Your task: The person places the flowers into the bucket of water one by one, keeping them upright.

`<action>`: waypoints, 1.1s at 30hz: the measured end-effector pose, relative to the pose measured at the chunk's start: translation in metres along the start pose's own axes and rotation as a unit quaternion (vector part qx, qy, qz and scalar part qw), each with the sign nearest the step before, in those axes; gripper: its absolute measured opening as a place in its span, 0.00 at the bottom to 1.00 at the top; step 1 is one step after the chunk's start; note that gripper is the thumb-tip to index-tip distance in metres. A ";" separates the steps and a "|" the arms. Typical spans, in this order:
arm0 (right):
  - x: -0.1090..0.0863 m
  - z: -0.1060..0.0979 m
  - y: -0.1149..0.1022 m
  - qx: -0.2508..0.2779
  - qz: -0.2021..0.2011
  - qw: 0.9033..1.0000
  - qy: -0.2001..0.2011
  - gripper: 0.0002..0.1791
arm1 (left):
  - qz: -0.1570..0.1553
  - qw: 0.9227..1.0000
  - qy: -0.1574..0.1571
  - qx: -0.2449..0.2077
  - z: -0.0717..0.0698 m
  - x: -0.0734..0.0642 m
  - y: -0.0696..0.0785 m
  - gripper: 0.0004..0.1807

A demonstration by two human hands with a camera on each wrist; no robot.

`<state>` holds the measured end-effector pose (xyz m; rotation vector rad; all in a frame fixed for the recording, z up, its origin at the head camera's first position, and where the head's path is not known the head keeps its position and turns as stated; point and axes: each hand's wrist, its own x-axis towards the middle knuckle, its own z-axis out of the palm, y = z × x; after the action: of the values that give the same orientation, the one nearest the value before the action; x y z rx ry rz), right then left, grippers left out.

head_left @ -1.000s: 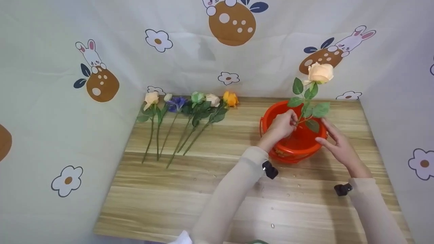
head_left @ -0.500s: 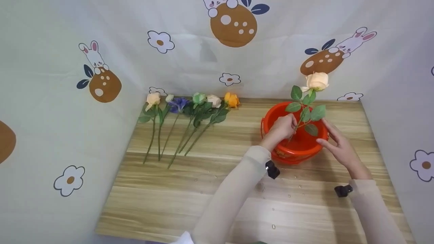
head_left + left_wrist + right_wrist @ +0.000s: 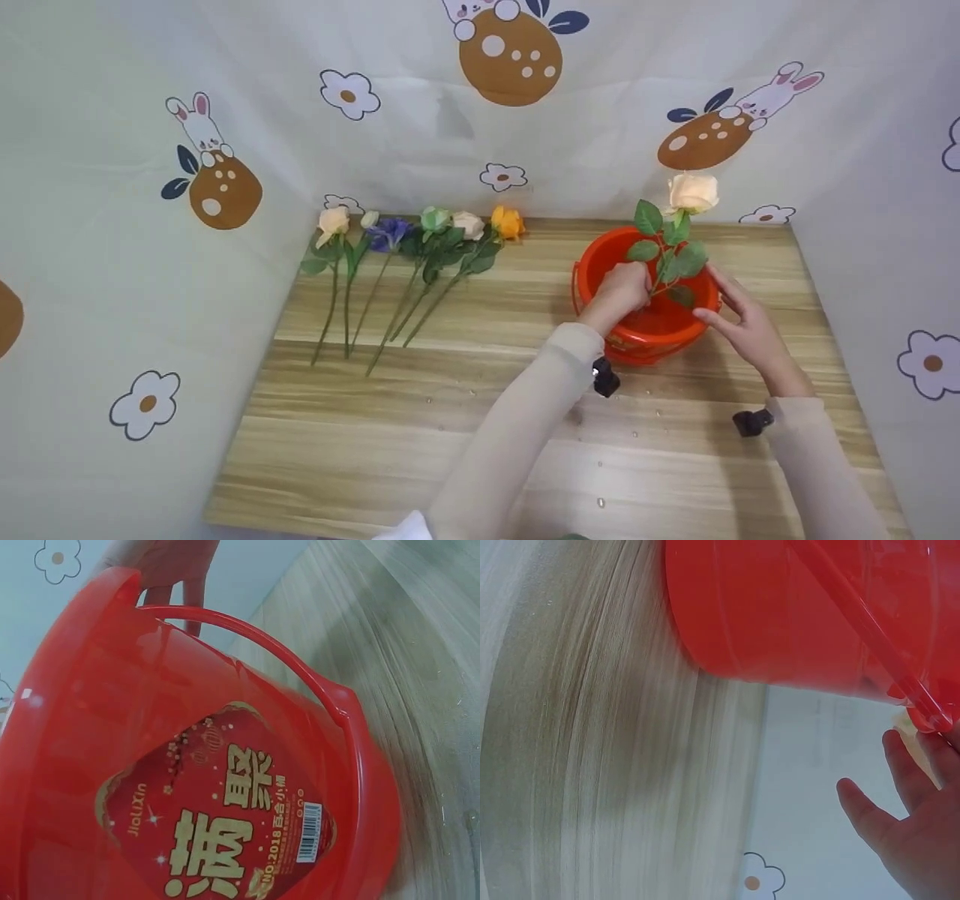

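Observation:
A peach rose [image 3: 693, 193] with green leaves leans upright out of a red plastic bucket [image 3: 651, 346]. My left hand [image 3: 624, 289] reaches inside the rim and grips the rose's stem; its fingertips and the stem's lower end are hidden. On the bucket's right side, my right hand [image 3: 750, 322] rests with its fingers extended along the rim. In the right wrist view, those fingers [image 3: 909, 772] are spread beside the bucket wall and handle joint. The left wrist view shows the bucket's label [image 3: 225, 817] and its lowered handle [image 3: 255, 634].
Several flowers lie in a row at the back left: a peach rose [image 3: 334, 222], a purple flower [image 3: 388, 234], a green one [image 3: 435, 219] and an orange one [image 3: 508, 223]. Water drops [image 3: 601, 502] dot the wooden table [image 3: 337, 450]. Patterned cloth hangs around it.
The rose has moved down and slightly left as my left hand lowers its stem deeper into the bucket. My right hand stays at the rim.

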<state>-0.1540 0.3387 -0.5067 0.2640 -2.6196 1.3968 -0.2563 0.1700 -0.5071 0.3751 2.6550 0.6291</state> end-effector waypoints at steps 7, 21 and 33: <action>-0.001 0.000 0.003 0.014 -0.005 1.000 -0.003 0.38 | 0.010 1.000 -0.008 -0.009 -0.004 -0.008 -0.004 0.06; 0.001 -0.001 0.003 0.027 -0.002 1.000 -0.008 0.38 | 0.097 0.987 0.025 -0.125 -0.025 -0.029 -0.015 0.05; 0.001 -0.001 0.002 0.033 0.005 0.999 -0.012 0.38 | 0.150 0.944 0.027 -0.291 -0.040 -0.040 -0.028 0.07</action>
<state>-0.1558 0.3407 -0.5078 0.2788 -2.6014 1.4938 -0.2420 0.1176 -0.4748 0.5890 2.3208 1.4829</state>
